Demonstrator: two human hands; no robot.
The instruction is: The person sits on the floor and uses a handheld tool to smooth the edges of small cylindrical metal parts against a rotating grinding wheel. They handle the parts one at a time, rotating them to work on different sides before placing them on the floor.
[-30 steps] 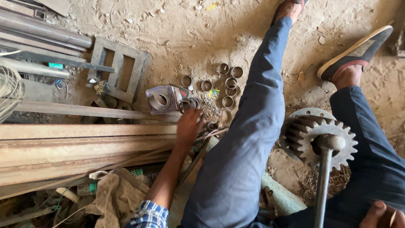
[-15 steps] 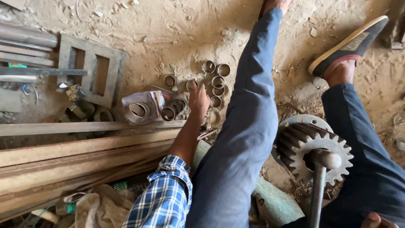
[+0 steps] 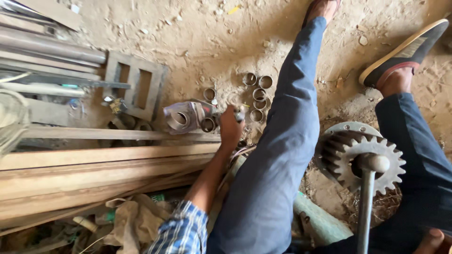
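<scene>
My left hand (image 3: 230,129) reaches forward past my left leg (image 3: 278,155), onto the dirt floor. Its fingers curl down over a short metal ring (image 3: 239,115) at the edge of a cluster of several similar rings (image 3: 259,94). Whether the fingers grip that ring is hidden by the back of the hand. Just left of the hand lies a grey cast metal housing (image 3: 181,117) with round openings. Only a bit of my right hand (image 3: 433,242) shows at the bottom right corner, beside a steel rod (image 3: 366,211); its fingers are out of sight.
A large toothed gear (image 3: 360,155) lies between my legs, with the rod's knob over its centre. Long wooden planks (image 3: 94,169) run along the left. Beyond them are steel pipes (image 3: 47,47) and a rectangular metal frame (image 3: 136,84). Rags (image 3: 132,221) and a green pipe (image 3: 320,221) lie near me.
My left hand has moved forward and to the right, from beside the grey housing to the edge of the ring cluster. The camera has shifted a little.
</scene>
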